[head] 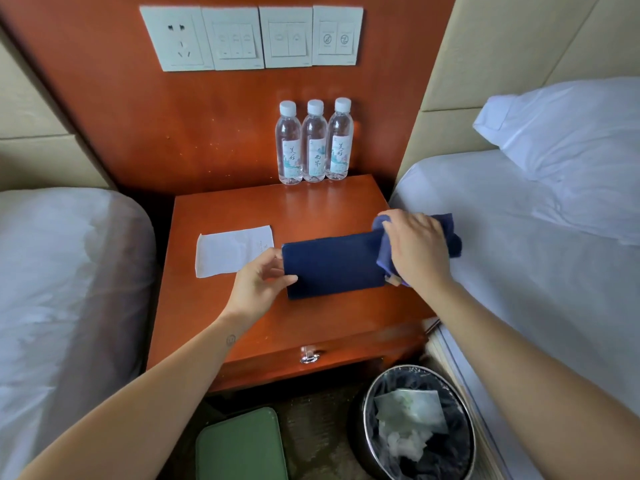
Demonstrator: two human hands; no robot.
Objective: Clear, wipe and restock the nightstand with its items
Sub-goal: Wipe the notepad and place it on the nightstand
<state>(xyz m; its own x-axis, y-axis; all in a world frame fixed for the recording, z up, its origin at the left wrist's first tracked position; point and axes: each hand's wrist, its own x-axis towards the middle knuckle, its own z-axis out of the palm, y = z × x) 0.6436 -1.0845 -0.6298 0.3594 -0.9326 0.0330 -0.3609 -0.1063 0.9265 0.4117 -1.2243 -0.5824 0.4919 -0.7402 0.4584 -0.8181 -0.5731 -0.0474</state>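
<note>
The left hand (259, 284) pinches the left edge of a dark blue folder (332, 266) between thumb and curled fingers. The right hand (417, 249), fingers bent, grips a blue cloth (450, 233) against the folder's 3 o'clock end. The folder is over the middle of the nightstand (277, 327). A paper sheet (228, 251) lies at its 9 o'clock, and three water bottles (315, 143) stand at its 12 o'clock.

a lined waste bin (412, 367) stands beside a green pad (239, 445); 4 wall plates (251, 38) line the wall.
</note>
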